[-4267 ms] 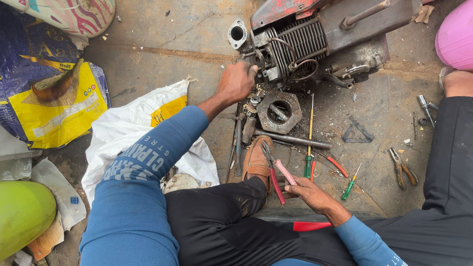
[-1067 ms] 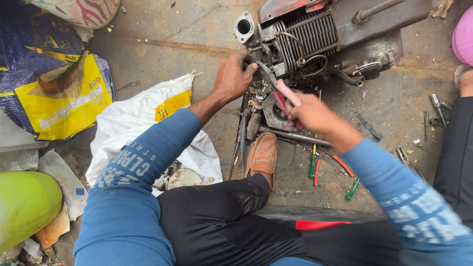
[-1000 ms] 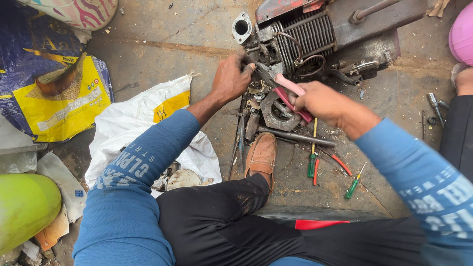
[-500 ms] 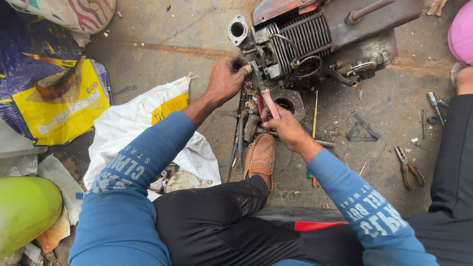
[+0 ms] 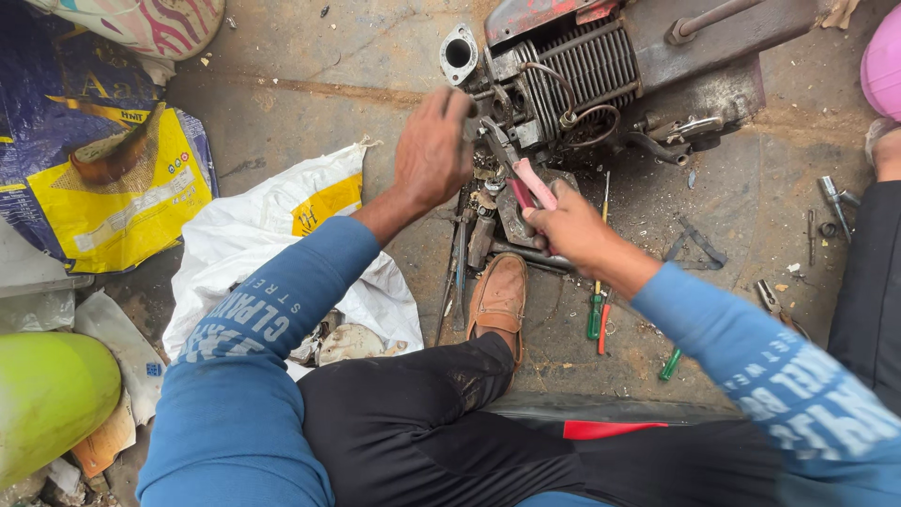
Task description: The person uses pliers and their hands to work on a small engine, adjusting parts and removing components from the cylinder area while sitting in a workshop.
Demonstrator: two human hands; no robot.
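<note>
A greasy small engine (image 5: pixel 601 66) with cooling fins lies on the concrete floor in front of me. My left hand (image 5: pixel 432 150) rests against its left side, fingers curled on a part there. My right hand (image 5: pixel 568 225) grips pliers with pink-red handles (image 5: pixel 526 183); the jaws point up into the engine's lower left corner. Both arms wear blue sleeves. My brown shoe (image 5: pixel 497 296) sits just below the engine.
Screwdrivers with green and red handles (image 5: pixel 599 314) lie right of the shoe, more pliers (image 5: pixel 774 300) and metal bits farther right. A white sack (image 5: pixel 272 235) and a yellow-blue bag (image 5: pixel 103 188) lie left. Another person's dark trouser leg (image 5: pixel 868 282) is at the right edge.
My right hand picked the pliers off the floor, brought them to the engine, and now holds the jaws against its lower left corner. My left hand stayed on the engine.
</note>
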